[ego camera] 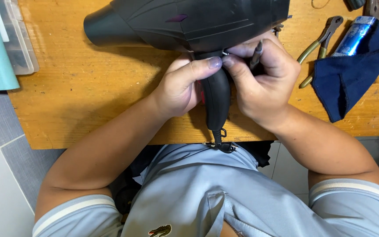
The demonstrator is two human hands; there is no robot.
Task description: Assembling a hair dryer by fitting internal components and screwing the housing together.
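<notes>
My left hand (178, 87) wraps the handle of one black hair dryer (189, 22) lying on the wooden table (75, 87). My right hand (264, 83) pinches a thin tool (256, 53) at the handle joint. One clear plastic box (16, 37), contents unclear, sits far left; one pair of pliers (319, 46) and one blue cloth (356, 70) lie right.

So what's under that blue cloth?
A shiny blue can pokes out from under the cloth, beside pliers. The can's lower end is covered, and so is anything else beneath.
</notes>
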